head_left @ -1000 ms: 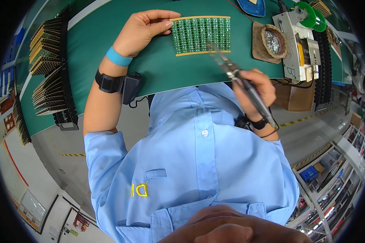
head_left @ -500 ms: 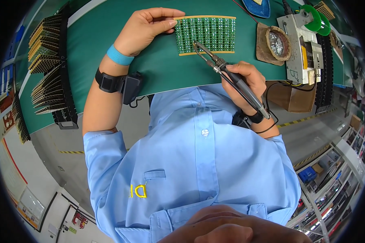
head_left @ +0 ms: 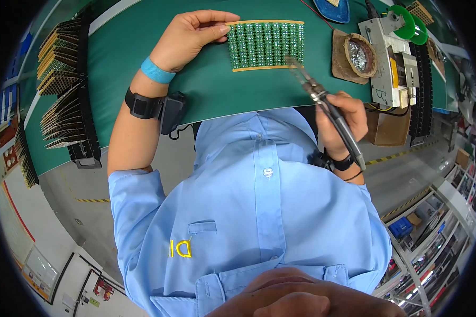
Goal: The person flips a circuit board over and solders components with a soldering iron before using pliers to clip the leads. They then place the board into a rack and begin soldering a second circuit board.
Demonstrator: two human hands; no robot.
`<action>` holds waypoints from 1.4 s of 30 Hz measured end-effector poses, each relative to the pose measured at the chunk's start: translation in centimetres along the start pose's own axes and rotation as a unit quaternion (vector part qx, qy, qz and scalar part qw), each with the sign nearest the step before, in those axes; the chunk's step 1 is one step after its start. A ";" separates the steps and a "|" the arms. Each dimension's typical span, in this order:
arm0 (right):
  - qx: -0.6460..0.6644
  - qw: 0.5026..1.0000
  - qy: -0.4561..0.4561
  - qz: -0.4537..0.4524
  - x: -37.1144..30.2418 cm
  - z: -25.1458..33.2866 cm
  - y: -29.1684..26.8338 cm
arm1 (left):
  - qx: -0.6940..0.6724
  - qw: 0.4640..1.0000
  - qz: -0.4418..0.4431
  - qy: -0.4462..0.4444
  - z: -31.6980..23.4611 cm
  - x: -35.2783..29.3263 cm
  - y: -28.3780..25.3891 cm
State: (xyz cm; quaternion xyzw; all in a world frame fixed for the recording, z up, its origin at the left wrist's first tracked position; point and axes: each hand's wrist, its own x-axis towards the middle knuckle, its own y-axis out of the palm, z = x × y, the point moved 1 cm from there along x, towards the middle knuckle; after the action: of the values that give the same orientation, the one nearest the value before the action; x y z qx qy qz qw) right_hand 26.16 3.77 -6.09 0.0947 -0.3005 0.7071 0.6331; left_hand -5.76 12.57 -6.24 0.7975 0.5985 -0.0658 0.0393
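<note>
Head | circuit panel (head_left: 267, 46) — rightward from left grip (head_left: 195, 38) | corner — pinched

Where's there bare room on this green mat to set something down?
Free: the green mat between the black rack and your left hand, and the strip between the board panel and near edge, left of the soldering iron. Crowded: right, with the bowl and white machine.
</note>
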 end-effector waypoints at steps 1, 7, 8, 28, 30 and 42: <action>-0.002 1.000 -0.001 -0.002 -0.4 0.2 -0.5 | 0.001 1.000 0.000 0.000 0.0 0.1 0.0; -0.184 0.958 -0.041 -0.214 -1.4 -2.0 -3.9 | 0.012 1.000 -0.003 0.002 0.3 0.2 -0.1; -0.186 0.958 -0.042 -0.216 -1.4 -2.0 -4.1 | 0.013 1.000 -0.005 0.003 0.4 0.2 -0.1; 0.045 0.999 -0.020 -0.014 1.1 -2.8 1.8 | -0.021 1.000 0.004 -0.020 -0.2 0.2 -0.3; 0.039 0.999 -0.022 -0.025 1.0 -2.7 2.0 | -0.035 0.999 0.004 -0.025 -0.2 0.2 -0.3; 0.106 0.989 0.040 -0.093 1.0 -2.8 2.4 | -0.028 0.999 0.007 -0.025 -0.4 0.5 -0.6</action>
State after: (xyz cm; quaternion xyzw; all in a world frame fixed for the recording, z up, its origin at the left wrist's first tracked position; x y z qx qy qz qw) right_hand 24.41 6.09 -8.53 0.1604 -0.1887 0.6760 0.6940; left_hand -6.15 13.30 -5.96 0.7984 0.5932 -0.0689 0.0770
